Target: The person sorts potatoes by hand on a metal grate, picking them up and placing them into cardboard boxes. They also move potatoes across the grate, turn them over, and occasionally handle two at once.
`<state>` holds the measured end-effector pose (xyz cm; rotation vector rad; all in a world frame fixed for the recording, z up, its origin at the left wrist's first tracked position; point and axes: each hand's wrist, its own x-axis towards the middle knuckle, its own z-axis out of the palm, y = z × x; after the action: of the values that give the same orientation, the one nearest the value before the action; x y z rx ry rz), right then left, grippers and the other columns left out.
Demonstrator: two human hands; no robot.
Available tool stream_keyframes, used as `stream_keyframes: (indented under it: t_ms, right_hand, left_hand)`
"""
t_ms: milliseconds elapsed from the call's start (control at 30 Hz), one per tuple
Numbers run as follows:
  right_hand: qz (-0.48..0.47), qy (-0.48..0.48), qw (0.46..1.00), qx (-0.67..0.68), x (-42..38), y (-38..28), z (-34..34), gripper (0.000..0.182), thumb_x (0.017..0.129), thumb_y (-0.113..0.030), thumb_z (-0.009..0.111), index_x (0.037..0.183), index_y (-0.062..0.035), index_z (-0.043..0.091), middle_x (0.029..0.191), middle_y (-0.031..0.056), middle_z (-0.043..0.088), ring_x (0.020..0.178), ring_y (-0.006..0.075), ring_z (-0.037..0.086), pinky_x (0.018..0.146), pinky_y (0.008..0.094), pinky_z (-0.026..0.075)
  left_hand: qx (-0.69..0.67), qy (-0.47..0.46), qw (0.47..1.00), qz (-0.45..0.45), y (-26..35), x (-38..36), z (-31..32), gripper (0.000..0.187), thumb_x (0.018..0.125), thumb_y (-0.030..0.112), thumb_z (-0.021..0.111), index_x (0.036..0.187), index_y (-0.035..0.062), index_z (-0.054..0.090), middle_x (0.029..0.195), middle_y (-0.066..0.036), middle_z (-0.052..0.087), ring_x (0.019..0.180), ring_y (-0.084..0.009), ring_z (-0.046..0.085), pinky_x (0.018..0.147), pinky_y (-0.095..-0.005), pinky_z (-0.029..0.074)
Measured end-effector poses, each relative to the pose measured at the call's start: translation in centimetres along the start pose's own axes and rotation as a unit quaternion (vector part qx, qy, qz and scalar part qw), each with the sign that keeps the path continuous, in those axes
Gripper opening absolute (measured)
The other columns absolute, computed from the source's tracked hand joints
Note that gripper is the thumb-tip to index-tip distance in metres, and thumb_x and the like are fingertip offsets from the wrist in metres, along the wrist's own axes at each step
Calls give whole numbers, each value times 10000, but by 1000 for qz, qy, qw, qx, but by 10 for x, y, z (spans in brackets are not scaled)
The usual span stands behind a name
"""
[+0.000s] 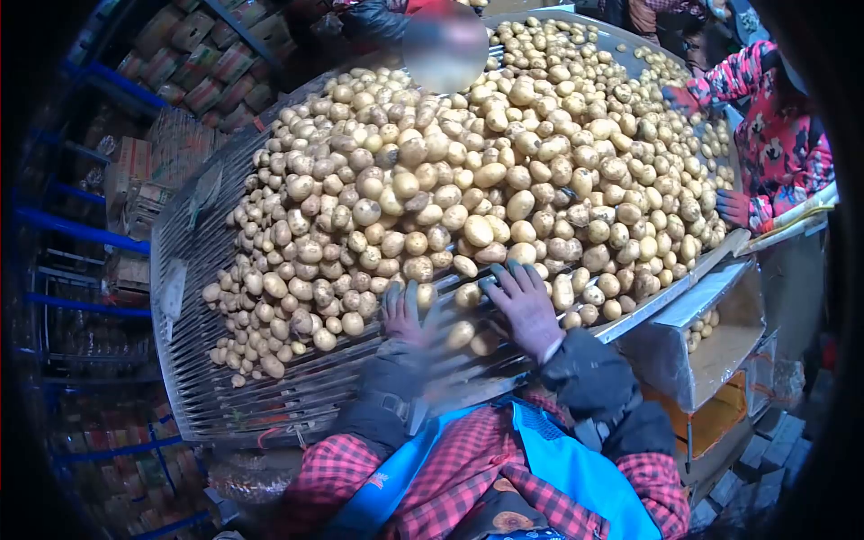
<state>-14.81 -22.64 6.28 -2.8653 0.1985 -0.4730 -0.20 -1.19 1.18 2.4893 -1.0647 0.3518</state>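
Note:
A broad heap of potatoes (432, 162) covers much of a slatted metal sorting table (216, 396). My left hand (405, 319), in a purplish glove with dark fingertips, lies at the near edge of the heap, fingers stretched forward against the potatoes. To its right, my right hand (524, 310) is gloved the same way, its fingers spread and touching potatoes at the front of the pile. Neither hand has closed around anything. A few loose potatoes (461, 335) rest on the slats between my hands, partly smeared by motion.
A co-worker in a pink patterned jacket (783, 135) has gloved hands at the table's right side. Other people stand at the far side. Below the right rim is a box (711, 351) with potatoes inside. Blue shelving (85, 230) and stacked cartons (193, 67) stand left.

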Motion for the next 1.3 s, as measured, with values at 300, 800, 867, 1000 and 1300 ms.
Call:
stream_keyframes:
  t_ms: [300,800,867,1000,1300]
  right_hand:
    - [154,110,968,164,4,47,-31,473,793,-254,718,1209,-62,599,1216,151,597,1151,343,538,999,434,413]
    - [225,21,741,632,-73,-38,-31,709,746,-50,770,1394,-66,482,1309,123,543,1143,177,566,887,317,528]
    - [246,36,730,637,-81,-40,-31,711,742,-45,762,1394,-71,481,1307,122,549,1144,180,571,891,322,529]
    - [282,63,703,650,-94,-41,-29,696,740,-46,755,1385,-73,493,1300,115,560,1142,183,576,899,328,527]
    - [293,113,658,684,-120,-35,-42,623,768,-56,732,1344,0,500,1314,143,557,1176,198,555,1013,360,449]
  left_hand:
    - [-75,47,996,-5,-5,1,0,653,709,302,788,1262,59,541,1233,-224,535,1209,-419,465,1026,-525,358]
    - [-710,-370,518,-300,143,18,-110,501,901,170,675,1358,105,480,1276,-95,531,1125,-225,569,902,-403,522]
    - [-633,-353,679,-118,124,4,-79,517,898,156,678,1368,101,471,1285,-98,528,1142,-228,563,907,-390,521]
    - [-638,-365,669,-107,142,9,-88,545,903,100,664,1391,32,433,1284,-99,549,1169,-207,562,948,-340,495]
    - [-590,-469,634,-175,145,1,-63,491,908,71,637,1358,-9,459,1265,-94,569,1182,-163,545,949,-315,486]
